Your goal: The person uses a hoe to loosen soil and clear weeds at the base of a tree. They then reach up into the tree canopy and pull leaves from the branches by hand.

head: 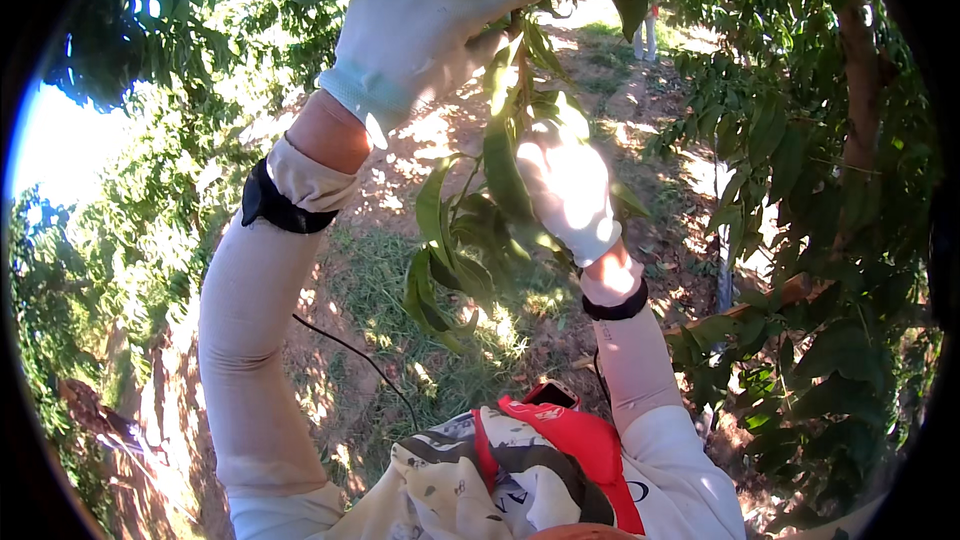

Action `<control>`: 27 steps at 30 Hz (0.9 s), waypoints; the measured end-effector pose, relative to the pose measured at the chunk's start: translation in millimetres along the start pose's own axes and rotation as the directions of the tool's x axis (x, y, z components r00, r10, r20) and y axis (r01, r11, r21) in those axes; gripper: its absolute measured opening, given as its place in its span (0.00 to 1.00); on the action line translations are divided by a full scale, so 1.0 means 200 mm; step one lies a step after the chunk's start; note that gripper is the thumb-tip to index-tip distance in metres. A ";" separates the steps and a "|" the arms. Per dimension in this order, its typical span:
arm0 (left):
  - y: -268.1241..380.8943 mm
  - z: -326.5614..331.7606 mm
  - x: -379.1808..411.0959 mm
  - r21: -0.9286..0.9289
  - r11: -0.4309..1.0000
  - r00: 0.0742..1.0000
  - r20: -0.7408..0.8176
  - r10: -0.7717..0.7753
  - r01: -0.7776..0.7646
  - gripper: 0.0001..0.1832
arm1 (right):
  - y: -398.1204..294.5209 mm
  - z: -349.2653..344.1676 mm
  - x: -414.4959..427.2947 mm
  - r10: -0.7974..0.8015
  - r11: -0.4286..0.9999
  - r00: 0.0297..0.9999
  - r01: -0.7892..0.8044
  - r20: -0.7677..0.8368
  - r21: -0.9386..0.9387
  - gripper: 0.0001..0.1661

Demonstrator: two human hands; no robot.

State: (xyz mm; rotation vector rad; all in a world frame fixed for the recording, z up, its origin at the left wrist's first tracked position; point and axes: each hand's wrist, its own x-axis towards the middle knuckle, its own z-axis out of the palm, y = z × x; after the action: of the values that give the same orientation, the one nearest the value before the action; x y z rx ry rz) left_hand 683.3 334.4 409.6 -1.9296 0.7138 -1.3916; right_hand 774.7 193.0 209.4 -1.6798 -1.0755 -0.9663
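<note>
My left hand (420, 22), in a pale knit glove, is raised at the top of the view. Its fingers close around a thin leafy branch (523, 79) that hangs down from above. Lower and to the right is my right hand (568, 187), gloved too and washed out by sunlight. Leaves partly cover its fingers, so what they hold is hidden. Long narrow green leaves (504, 165) droop between the two hands, and a lower cluster of leaves (442, 277) hangs left of the right hand.
A tree trunk (859, 82) and dense foliage stand at the right. A dark cable (360, 354) runs near my body. A red strap (577, 442) and a phone-like device (553, 394) are at my chest. Far off, a person's legs (645, 39) show on the grassy dirt path (600, 82).
</note>
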 end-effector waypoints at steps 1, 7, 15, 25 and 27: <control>0.00 -0.01 0.01 0.008 1.000 1.000 0.006 0.005 -0.005 0.20 | -0.01 -0.01 0.00 0.005 1.000 1.000 -0.005 0.015 -0.027 0.10; 0.01 -0.01 0.04 0.031 0.999 0.999 0.031 0.039 -0.040 0.19 | 0.08 0.02 0.03 -0.454 0.888 0.877 0.429 -0.159 -0.166 0.06; -0.04 0.03 0.05 -0.001 0.996 0.996 0.024 0.089 -0.089 0.16 | 0.07 0.01 0.03 -0.436 0.891 0.893 0.410 -0.114 -0.196 0.07; 0.00 -0.03 0.06 0.055 0.994 0.995 0.028 0.098 -0.100 0.09 | 0.03 -0.02 0.00 0.185 0.965 0.977 -0.201 0.108 0.169 0.12; 0.01 -0.04 0.07 0.071 0.990 0.993 0.016 0.120 -0.120 0.08 | 0.00 -0.03 0.01 0.218 0.951 0.971 -0.233 0.096 0.203 0.12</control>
State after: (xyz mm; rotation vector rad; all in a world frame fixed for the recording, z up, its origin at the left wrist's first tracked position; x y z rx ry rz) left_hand 679.6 321.1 418.6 -1.8074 0.7510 -1.3133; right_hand 774.9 186.9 212.4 -1.6285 -0.9717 -0.6250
